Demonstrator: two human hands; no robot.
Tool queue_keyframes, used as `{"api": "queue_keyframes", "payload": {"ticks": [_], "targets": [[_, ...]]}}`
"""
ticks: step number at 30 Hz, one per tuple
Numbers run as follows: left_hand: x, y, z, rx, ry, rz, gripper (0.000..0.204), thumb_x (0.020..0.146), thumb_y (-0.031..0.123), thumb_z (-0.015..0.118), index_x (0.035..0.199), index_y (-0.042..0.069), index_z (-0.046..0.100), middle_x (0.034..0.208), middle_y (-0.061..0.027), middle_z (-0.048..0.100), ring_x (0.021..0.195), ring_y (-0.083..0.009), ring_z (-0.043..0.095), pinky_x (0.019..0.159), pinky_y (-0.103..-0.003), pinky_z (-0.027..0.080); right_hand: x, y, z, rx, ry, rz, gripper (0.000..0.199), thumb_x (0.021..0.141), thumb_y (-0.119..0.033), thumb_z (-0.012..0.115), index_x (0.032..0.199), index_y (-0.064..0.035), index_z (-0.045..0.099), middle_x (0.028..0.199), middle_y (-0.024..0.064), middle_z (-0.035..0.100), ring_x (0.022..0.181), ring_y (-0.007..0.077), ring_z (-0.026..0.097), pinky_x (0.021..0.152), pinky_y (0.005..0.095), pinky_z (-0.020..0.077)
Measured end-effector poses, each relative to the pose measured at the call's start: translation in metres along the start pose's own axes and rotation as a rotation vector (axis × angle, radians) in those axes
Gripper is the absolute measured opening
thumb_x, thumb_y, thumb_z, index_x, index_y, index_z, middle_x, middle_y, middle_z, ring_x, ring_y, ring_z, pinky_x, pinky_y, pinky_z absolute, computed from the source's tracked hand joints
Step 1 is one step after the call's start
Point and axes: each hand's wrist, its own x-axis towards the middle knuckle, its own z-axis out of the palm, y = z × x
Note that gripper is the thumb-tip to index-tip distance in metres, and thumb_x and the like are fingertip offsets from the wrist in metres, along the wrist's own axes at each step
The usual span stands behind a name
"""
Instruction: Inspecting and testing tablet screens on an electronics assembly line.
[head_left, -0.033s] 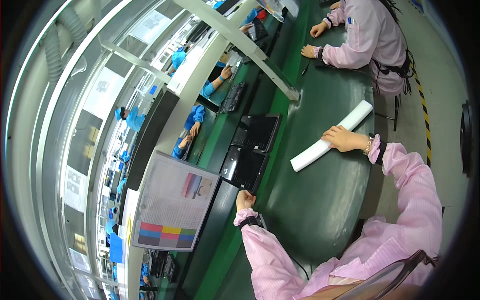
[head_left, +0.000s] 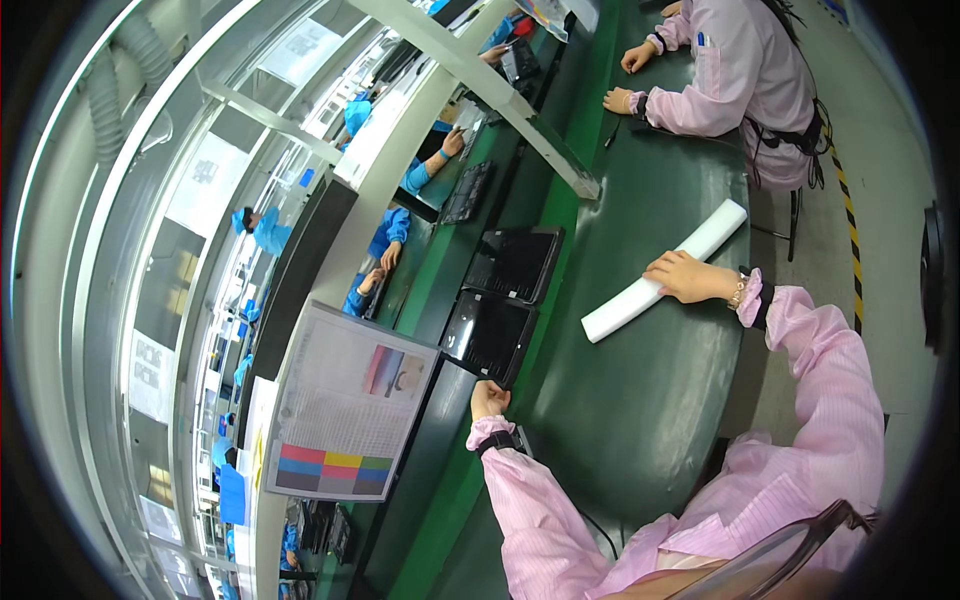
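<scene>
On the green bench lies a long white foam-like bar [head_left: 715, 228], set slantwise. My right hand [head_left: 692, 278] is on its middle, fingers curled over the far side. My left hand [head_left: 489, 400] is at the inner edge of the bench with its fingers bent inward; anything in them is hidden. Just beyond that hand, two black flat electronic units [head_left: 487, 335], looking like screens or tablets, lie end to end on the line. The nearer one comes close to my left fingertips; contact cannot be made out.
A white post [head_left: 565, 170] rises from the bench's inner side. A printed sheet [head_left: 350, 410] hangs at the left. Farther along, a co-worker in pink [head_left: 735, 70] rests both arms on the bench [head_left: 630, 420]. Workers in blue sit across the line.
</scene>
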Motion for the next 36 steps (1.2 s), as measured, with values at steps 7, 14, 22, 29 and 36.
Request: {"api": "queue_keyframes", "payload": {"ticks": [7,14,22,29,36], "targets": [[-0.005,0.008,-0.024,-0.212,-0.032,-0.089,0.017,0.082,0.007,0.045,0.099,0.002,0.045,0.097,-0.013,0.049,0.09,-0.0286,0.049,0.087,-0.042,0.038,0.004,0.004,-0.001,0.107,-0.046,0.035,0.041,0.086,-0.02,0.057,0.122,-0.0024,0.05,0.124,0.0112,0.05,0.116,0.029,0.043,0.099,0.0412,0.0335],[-0.035,0.0,0.021,-0.306,-0.002,-0.167,0.044,0.089,0.037,0.05,0.115,0.003,0.037,0.114,-0.011,0.044,0.098,-0.0223,0.044,0.087,-0.037,0.035,-0.005,0.006,-0.001,0.126,0.024,0.005,0.044,0.083,-0.02,0.061,0.123,-0.0041,0.051,0.124,0.0136,0.049,0.116,0.0311,0.043,0.099,0.0426,0.0334],[-0.007,-0.027,0.006,-0.46,-0.212,0.203,0.045,0.1,0.038,0.032,0.121,0.002,0.049,0.125,-0.0147,0.053,0.114,-0.0308,0.051,0.096,-0.052,0.042,-0.033,0.002,-0.015,-0.322,0.049,0.146,0.06,0.074,-0.014,0.067,0.131,-0.011,0.048,0.112,0.0181,0.053,0.109,0.0323,0.048,0.091,0.044,0.0355],[-0.04,-0.028,-0.005,-0.347,-0.147,0.391,0.035,0.096,0.012,0.043,0.131,0.006,0.042,0.116,-0.0157,0.056,0.105,-0.0329,0.057,0.085,-0.054,0.049,-0.034,-0.018,-0.043,-0.303,0.003,0.283,0.055,0.077,-0.02,0.067,0.127,-0.0085,0.049,0.096,0.0149,0.054,0.092,0.0299,0.051,0.078,0.0417,0.0403],[-0.085,-0.03,-0.086,-0.14,-0.139,0.491,0.041,0.094,0.012,0.046,0.135,0.008,0.039,0.104,-0.0104,0.061,0.085,-0.0245,0.064,0.072,-0.04,0.054,-0.001,-0.056,-0.072,0.109,0.306,0.295,0.05,0.087,-0.035,0.057,0.126,-0.0059,0.047,0.098,0.0162,0.053,0.088,0.0321,0.055,0.079,0.0396,0.0447]]}}
